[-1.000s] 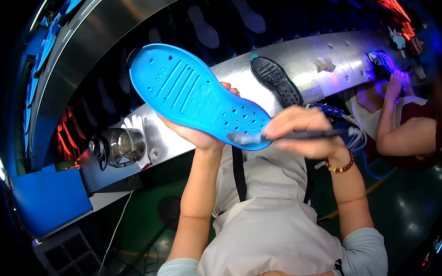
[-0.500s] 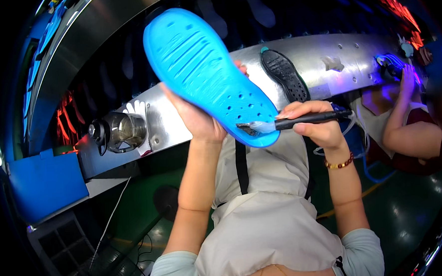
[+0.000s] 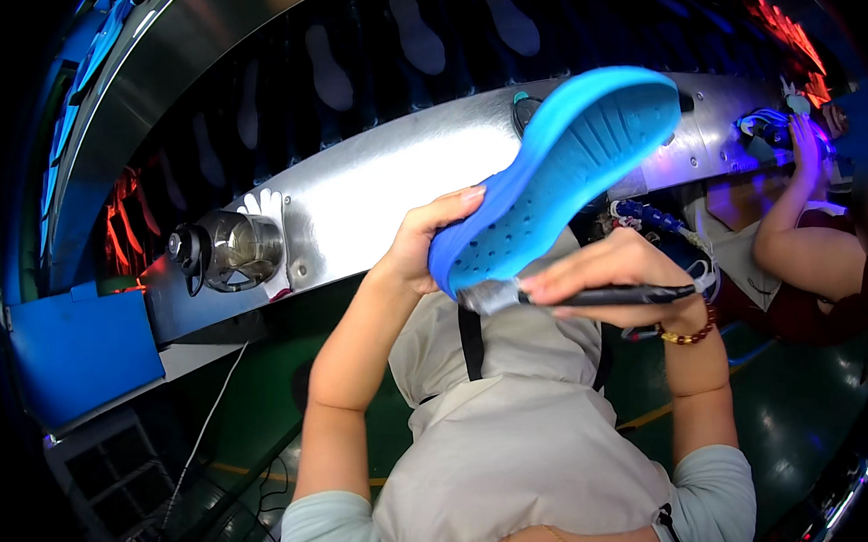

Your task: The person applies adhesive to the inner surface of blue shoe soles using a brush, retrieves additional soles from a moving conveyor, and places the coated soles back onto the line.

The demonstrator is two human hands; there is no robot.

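Note:
My left hand (image 3: 427, 237) grips a bright blue shoe sole (image 3: 571, 171) by its lower left edge. The sole is tilted on its side, grooved at the upper end and dotted with small holes at the lower end. In my right hand (image 3: 606, 272) is a brush with a black handle (image 3: 632, 295) and a pale, clear-looking collar. Its head lies at the sole's lower rim; the bristle tips are blurred and I cannot tell exactly where they touch. Behind the blue sole, a black sole (image 3: 521, 112) on the metal ledge is mostly hidden.
Along the metal ledge (image 3: 361, 186) stand a clear jug with a black lid (image 3: 232, 250) and a white glove (image 3: 272, 209). Beyond it runs a dark belt with grey sole shapes (image 3: 416, 31). A blue bin (image 3: 85, 353) is at left. At right, a co-worker's hand (image 3: 804, 144) works under purple light.
The blue sole has swung from upper left to upper right and tipped onto its side. My left hand now holds its lower left edge. The brush has shifted slightly down and left.

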